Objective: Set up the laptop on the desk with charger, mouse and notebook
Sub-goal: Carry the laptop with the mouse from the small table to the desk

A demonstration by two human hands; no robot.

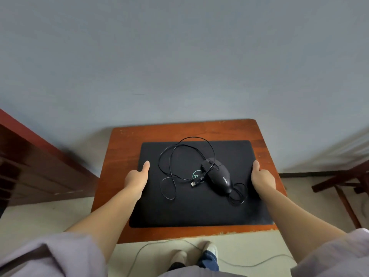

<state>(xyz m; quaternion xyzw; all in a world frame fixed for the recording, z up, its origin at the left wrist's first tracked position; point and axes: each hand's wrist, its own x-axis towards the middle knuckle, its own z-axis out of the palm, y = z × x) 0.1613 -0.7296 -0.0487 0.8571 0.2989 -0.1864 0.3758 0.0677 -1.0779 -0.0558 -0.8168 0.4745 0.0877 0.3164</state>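
Note:
A closed black laptop (191, 208) lies flat on a small reddish-brown desk (123, 148). On its lid rests a black wired mouse (220, 179) with its thin cable (171, 156) looped loosely and the USB plug (196, 180) lying beside it. My left hand (137, 176) grips the laptop's left edge, thumb on top. Along the right edge, my right hand (261, 176) holds the laptop the same way. No charger or notebook is in view.
The desk stands against a pale grey-blue wall (179, 66). Dark red wooden furniture (30, 168) is at the left, and a wooden chair or stand (345, 182) at the right. A thin light cable (249, 263) runs on the floor near my feet (207, 250).

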